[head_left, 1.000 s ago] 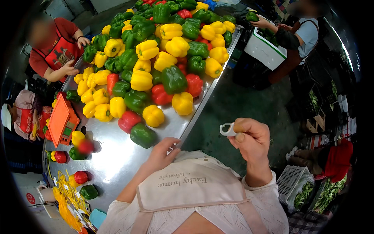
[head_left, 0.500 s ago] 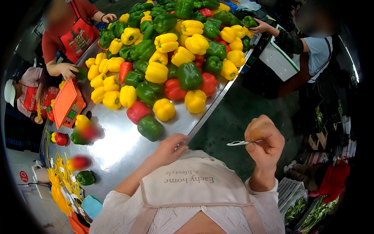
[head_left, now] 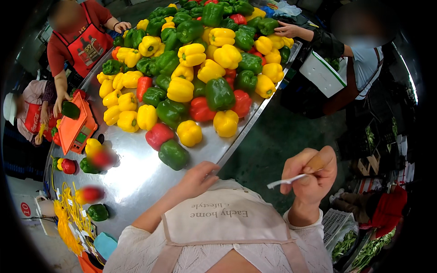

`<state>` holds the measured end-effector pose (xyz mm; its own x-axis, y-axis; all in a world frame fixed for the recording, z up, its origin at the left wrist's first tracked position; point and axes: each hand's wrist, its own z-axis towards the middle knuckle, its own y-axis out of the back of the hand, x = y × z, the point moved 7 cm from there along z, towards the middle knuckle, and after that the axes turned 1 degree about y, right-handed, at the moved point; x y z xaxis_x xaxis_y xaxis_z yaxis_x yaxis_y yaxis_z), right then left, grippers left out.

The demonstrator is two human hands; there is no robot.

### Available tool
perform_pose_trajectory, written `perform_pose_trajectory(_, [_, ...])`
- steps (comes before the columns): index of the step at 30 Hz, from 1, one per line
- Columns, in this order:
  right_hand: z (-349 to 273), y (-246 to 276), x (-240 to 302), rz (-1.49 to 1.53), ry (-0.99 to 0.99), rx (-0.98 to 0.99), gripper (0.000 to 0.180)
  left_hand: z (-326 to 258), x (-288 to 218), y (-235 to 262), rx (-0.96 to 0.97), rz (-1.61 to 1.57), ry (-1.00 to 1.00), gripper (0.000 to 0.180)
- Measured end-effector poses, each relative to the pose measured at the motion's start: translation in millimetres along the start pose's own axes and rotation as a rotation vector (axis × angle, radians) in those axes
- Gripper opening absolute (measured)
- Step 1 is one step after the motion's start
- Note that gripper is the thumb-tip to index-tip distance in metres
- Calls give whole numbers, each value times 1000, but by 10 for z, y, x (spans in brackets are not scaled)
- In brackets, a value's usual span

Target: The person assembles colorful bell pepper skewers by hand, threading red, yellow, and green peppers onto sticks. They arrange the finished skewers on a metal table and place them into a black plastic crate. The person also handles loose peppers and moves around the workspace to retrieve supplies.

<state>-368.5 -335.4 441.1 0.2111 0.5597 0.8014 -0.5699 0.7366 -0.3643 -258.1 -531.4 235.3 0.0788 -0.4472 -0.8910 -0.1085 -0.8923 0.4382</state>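
My right hand [head_left: 314, 175] is raised over the floor right of the table, its fingers pinched on a thin white strip [head_left: 286, 181] that sticks out to the left. What kind of strip it is, I cannot make out. By the table's near edge lies my left hand [head_left: 195, 182], fingers stretched out and holding nothing, close to my apron [head_left: 223, 214]. Nearest to it is a green bell pepper [head_left: 173, 155], with a red one [head_left: 160, 136] touching it from behind and a yellow one [head_left: 189, 133] beside them.
A big heap of yellow, green and red peppers covers the far part of the metal table [head_left: 132, 182]. An orange scale [head_left: 78, 125] stands at the left, where a co-worker's hand holds a green pepper [head_left: 70, 109]. Another co-worker, by a white foam box [head_left: 322, 75], reaches into the heap.
My right hand has dropped slightly, and the strip has turned in its fingers. The left co-worker's pepper has moved over the scale. At the right, the other co-worker's hand has moved left.
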Motion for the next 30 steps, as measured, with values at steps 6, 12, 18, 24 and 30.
perform_pose_trajectory(6, [-31,-101,505,489,41,448,18,41,6,-42,23,-27,-16,32])
perform_pose_trajectory(12, [131,-519,579,439,-31,656,8,14,29,-48,25,-34,19,32])
perform_pose_trajectory(18, [105,-686,513,348,-45,800,11,-4,20,-17,15,-36,18,31])
perform_pose_trajectory(24, [65,-807,695,600,70,759,15,-1,55,-62,14,-32,13,31])
perform_pose_trajectory(30, [50,-920,653,790,5,776,18,-6,19,-37,16,-10,12,32])
